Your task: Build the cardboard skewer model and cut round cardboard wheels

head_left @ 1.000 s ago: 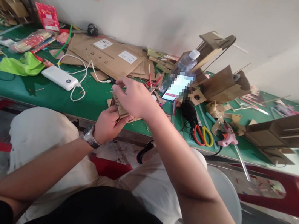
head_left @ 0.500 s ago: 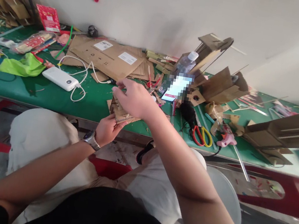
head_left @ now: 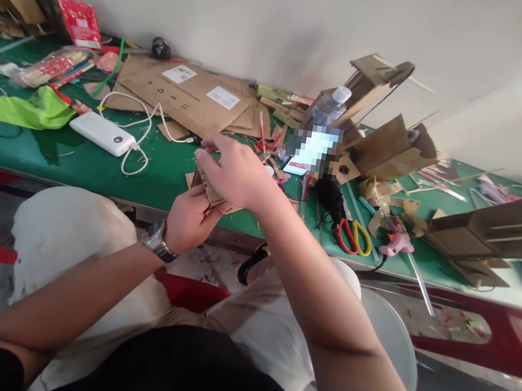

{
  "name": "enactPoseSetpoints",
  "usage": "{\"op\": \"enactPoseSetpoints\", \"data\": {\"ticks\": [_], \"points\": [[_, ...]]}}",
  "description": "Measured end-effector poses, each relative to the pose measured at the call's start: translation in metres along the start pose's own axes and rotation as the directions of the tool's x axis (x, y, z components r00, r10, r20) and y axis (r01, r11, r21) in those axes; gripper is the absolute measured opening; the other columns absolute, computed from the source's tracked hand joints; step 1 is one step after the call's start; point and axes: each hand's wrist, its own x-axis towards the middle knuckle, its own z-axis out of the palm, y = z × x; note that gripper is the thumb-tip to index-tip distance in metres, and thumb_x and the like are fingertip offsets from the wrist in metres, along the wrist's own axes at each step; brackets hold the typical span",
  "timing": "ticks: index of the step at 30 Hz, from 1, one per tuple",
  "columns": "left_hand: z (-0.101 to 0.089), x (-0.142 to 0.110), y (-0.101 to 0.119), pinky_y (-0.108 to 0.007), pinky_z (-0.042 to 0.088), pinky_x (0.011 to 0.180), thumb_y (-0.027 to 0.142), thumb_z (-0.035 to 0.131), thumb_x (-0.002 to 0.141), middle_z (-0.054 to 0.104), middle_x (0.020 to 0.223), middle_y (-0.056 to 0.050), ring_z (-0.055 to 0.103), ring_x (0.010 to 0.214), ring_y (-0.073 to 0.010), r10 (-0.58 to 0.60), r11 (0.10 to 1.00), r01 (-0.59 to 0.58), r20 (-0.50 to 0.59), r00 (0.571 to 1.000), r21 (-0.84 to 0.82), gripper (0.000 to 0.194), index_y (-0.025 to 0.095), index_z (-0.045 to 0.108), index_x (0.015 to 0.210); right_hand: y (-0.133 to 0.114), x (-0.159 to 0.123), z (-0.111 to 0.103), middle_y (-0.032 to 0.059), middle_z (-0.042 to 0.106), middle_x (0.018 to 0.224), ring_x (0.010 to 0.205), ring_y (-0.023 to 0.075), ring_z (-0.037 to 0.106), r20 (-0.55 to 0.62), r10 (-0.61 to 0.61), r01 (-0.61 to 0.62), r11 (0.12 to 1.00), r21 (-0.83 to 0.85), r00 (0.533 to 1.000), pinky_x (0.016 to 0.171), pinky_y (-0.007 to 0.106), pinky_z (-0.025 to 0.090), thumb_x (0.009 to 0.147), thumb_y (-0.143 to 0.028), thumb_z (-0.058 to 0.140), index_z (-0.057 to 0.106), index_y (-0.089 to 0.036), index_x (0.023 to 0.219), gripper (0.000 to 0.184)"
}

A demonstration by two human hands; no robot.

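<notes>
A small brown cardboard piece (head_left: 211, 194) is between my hands at the table's front edge, mostly hidden by them. My left hand (head_left: 191, 218), with a metal-banded watch (head_left: 157, 239) on the wrist, grips it from the near side, thumb and fingers closed. Over its top reaches my right hand (head_left: 237, 171), the fingers bent down around the far side. The right fingertips are partly hidden behind the hand and the cardboard.
Left of my hands lies a white power bank (head_left: 104, 134) with a cable. Flattened cardboard (head_left: 191, 100) is behind. To the right are a lit phone (head_left: 310, 154), scissors (head_left: 354, 238), a pink glue gun (head_left: 397, 244) and a cardboard structure (head_left: 499, 235), all on the green table (head_left: 95, 169).
My left hand has shifted slightly up and right along the cardboard piece and covers more of it. My right hand stays nearly in place. The view has tilted a little.
</notes>
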Motion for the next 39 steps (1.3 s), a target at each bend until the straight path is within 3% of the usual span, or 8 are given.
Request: {"op": "enactPoseSetpoints", "data": {"ticks": [13,18,22,30,33,39], "points": [[0.007,-0.013,-0.009,-0.031,0.062,0.083,0.037,0.059,0.111,0.082,0.105,-0.013,0.078,0.098,-0.0239,0.039,0.999,-0.040,-0.064,0.997,-0.012,0.034,0.016,0.084,0.103,-0.009,0.001,0.001,0.0178,0.076,0.140,0.129,0.0313,0.071,0.024,0.000,0.000,1.000,-0.007,1.000,0.104,0.036,0.050,0.113,-0.033,0.054,0.070,-0.009,0.140,0.039],[0.018,-0.030,-0.021,-0.035,0.065,0.094,0.039,0.056,0.112,0.083,0.111,-0.011,0.079,0.108,-0.0246,-0.037,0.999,0.037,0.031,0.999,-0.008,0.033,0.020,0.084,0.115,-0.005,0.004,-0.001,0.0168,0.078,0.135,0.124,0.0297,0.072,0.009,0.006,-0.006,1.000,-0.013,1.000,0.102,0.035,0.050,0.113,-0.031,0.052,0.073,-0.010,0.133,0.036],[0.024,-0.040,-0.029,-0.036,0.065,0.098,0.038,0.055,0.113,0.083,0.116,-0.012,0.078,0.112,-0.0252,-0.015,1.000,0.015,0.054,0.998,0.002,0.033,0.020,0.082,0.119,0.000,0.002,-0.003,0.0159,0.079,0.133,0.122,0.0281,0.073,0.009,0.003,-0.003,1.000,0.008,1.000,0.101,0.035,0.049,0.112,-0.029,0.052,0.073,-0.010,0.131,0.034],[0.004,-0.007,-0.009,-0.039,0.062,0.092,0.037,0.063,0.107,0.078,0.101,-0.013,0.073,0.103,-0.0284,0.069,0.998,-0.068,-0.071,0.995,0.012,0.029,0.017,0.083,0.101,-0.007,-0.002,-0.001,0.0161,0.077,0.138,0.127,0.0286,0.072,0.019,0.005,-0.005,1.000,0.013,1.000,0.103,0.034,0.050,0.112,-0.031,0.055,0.071,-0.010,0.137,0.037],[-0.002,0.004,-0.001,-0.040,0.061,0.094,0.036,0.062,0.107,0.078,0.107,-0.014,0.073,0.106,-0.0289,0.074,0.997,-0.075,-0.065,0.995,-0.014,0.028,0.016,0.081,0.100,-0.007,-0.002,0.000,0.0161,0.077,0.138,0.126,0.0286,0.072,0.010,0.012,-0.012,1.000,0.010,1.000,0.103,0.034,0.050,0.112,-0.031,0.055,0.072,-0.011,0.136,0.036],[-0.001,0.003,-0.001,-0.040,0.060,0.096,0.035,0.063,0.106,0.078,0.106,-0.015,0.073,0.106,-0.0289,0.075,0.997,-0.077,-0.071,0.995,-0.019,0.027,0.016,0.081,0.100,-0.005,-0.003,-0.001,0.0163,0.077,0.138,0.125,0.0276,0.073,0.008,0.002,-0.002,1.000,0.022,1.000,0.104,0.034,0.051,0.111,-0.029,0.055,0.072,-0.010,0.136,0.035]]}}
